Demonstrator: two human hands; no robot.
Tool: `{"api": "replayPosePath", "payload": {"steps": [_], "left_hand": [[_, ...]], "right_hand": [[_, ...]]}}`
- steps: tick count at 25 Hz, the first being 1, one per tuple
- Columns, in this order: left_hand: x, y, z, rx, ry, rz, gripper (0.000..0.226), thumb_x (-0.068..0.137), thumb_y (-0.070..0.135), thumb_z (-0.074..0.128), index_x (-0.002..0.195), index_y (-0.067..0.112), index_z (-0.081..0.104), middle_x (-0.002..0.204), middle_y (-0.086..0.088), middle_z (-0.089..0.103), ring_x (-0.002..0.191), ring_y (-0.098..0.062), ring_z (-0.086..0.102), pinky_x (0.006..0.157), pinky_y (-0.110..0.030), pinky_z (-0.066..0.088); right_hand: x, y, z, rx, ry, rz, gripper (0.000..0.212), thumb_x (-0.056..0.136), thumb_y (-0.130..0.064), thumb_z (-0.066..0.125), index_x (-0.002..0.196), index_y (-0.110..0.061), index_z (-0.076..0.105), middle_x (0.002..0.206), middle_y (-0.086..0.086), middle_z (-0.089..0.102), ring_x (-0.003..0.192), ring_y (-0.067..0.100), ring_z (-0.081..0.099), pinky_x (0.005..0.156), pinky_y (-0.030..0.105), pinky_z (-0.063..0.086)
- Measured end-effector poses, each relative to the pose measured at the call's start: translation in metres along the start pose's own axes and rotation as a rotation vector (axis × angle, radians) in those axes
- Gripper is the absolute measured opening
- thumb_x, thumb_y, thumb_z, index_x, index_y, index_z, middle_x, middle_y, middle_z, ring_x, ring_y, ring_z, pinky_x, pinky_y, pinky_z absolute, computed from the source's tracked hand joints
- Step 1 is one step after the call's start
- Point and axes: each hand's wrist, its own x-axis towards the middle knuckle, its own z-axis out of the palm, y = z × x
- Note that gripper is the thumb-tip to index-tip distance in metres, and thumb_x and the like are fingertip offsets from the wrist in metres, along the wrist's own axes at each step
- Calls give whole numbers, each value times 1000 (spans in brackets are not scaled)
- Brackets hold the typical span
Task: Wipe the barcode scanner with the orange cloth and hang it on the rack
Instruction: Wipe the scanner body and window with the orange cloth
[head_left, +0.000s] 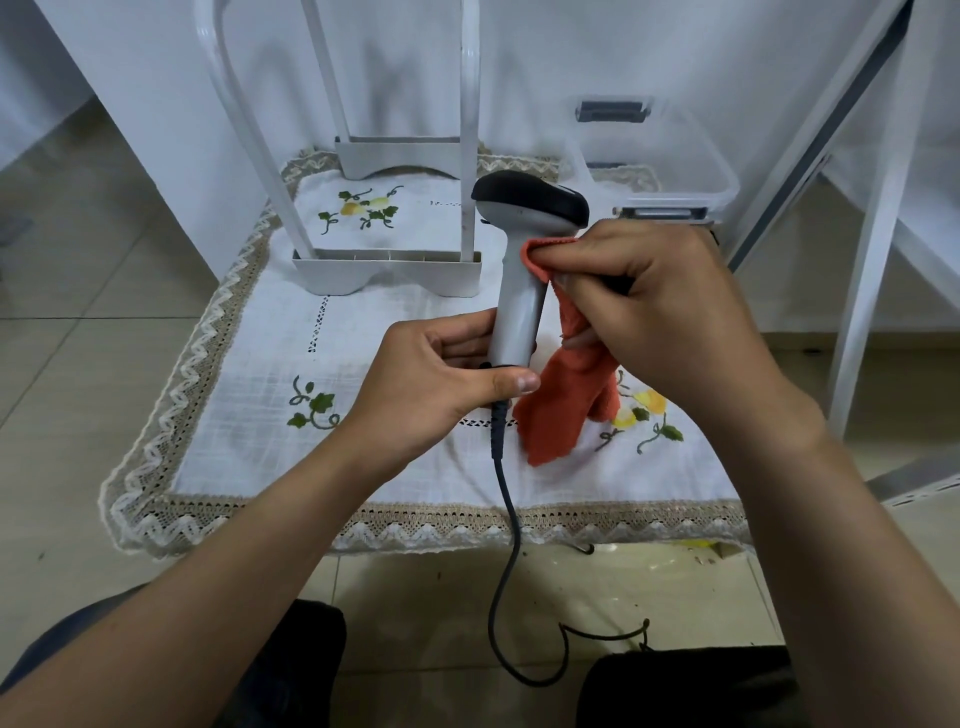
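Person's left hand (434, 384) is clamped round the lower handle of the grey plastic barcode scanner with the black head (519, 270), holding it upright above the table. Thin dark cable (506, 499) drops from the handle base, over the table edge, onto the tiled floor. Right hand (670, 312) is closed on the bunched orange terry cloth (566, 400), pressing its top fold against the scanner neck just under the head; the rest of the cloth hangs down to the white embroidered tablecloth with lace trim (249, 395). White tubular metal rack (384, 244) stands behind, apart from the scanner. Clear plastic lidded box (670, 166) at back right.
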Motion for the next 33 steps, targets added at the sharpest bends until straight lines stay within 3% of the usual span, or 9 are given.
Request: {"api": "replayPosePath", "payload": {"steps": [5,10,13,18,23,28,33], "left_hand": [[0,0,-2,7,7,-3,52,67,4,88,118,9,74,100,-5,81,92,-18,78,80,-37,62],[1,3,-4,-25,-1,-22,46,65,13,86,110,15,77,98,-6,81,86,-17,77,77,-36,62],[2,3,-3,-19,-1,-20,40,70,4,85,107,16,77,96,-6,81,83,-15,77,74,-33,61],[2,1,-4,-10,15,-23,41,71,2,85,110,13,77,96,-5,82,84,-15,77,74,-33,62],[2,0,-2,1,12,-17,44,71,2,86,112,10,76,97,-6,81,84,-15,77,73,-32,61],[1,1,-3,-5,8,-11,38,73,-2,84,106,17,78,94,-4,82,82,-13,77,72,-31,61],[2,2,-1,-5,10,-4,43,71,0,85,110,16,77,97,-5,82,86,-15,77,74,-32,61]], "right_hand": [[0,-2,0,-5,-88,32,27,98,-4,66,105,-24,82,77,-18,69,57,11,74,55,32,63],[-1,1,-1,101,-59,84,25,99,-3,65,102,-21,83,81,-2,73,56,21,75,54,41,64],[-2,2,4,65,-45,43,25,99,-6,66,104,-25,81,80,6,71,56,17,73,55,36,64],[0,6,4,-40,-151,28,29,95,-1,66,104,-24,83,75,-14,69,63,10,73,64,43,62],[-2,5,3,40,-70,50,25,99,-7,66,104,-27,81,79,0,71,56,14,74,56,38,63],[-2,8,3,-39,-194,29,27,96,-4,68,106,-24,82,81,-12,73,68,6,74,67,42,62],[-2,8,4,83,-51,74,23,99,-7,67,104,-25,81,78,0,71,56,17,74,55,38,64]]}}
